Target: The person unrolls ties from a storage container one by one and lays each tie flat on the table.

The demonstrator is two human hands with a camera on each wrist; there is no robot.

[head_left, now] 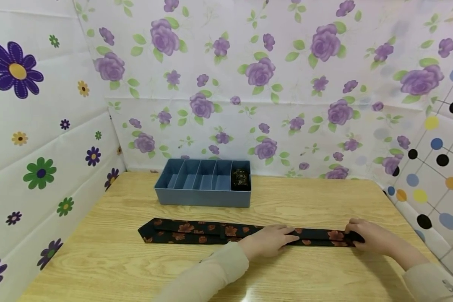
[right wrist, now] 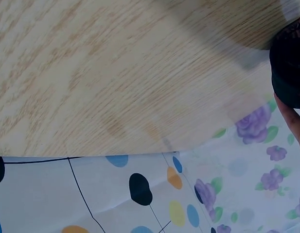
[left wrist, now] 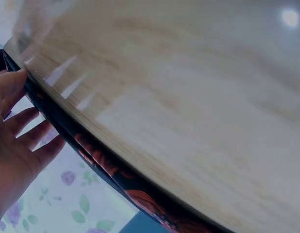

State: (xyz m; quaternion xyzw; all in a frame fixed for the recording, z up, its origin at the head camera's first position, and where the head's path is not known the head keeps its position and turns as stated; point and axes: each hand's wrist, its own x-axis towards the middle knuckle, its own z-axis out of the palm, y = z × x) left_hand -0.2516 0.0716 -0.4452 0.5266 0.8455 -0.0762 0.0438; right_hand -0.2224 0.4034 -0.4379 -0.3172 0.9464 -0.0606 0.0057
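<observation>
A dark necktie (head_left: 188,231) with an orange-red leaf pattern lies stretched across the table, its pointed wide end at the left and its back side up. My left hand (head_left: 267,240) rests on the tie right of its middle; in the left wrist view its spread fingers (left wrist: 37,133) touch the tie's edge. At the right end, my right hand (head_left: 371,238) holds the tie's rolled-up end between thumb and fingers. The right wrist view shows that dark roll (right wrist: 288,73) at its right edge, with only part of the hand in sight.
Behind the tie stands a blue-grey box (head_left: 201,198) with several compartments. Its rightmost compartment holds a dark rolled item (head_left: 240,179) with a light pattern. Flower-printed cloth (head_left: 226,84) covers the walls around the wooden table (head_left: 109,251).
</observation>
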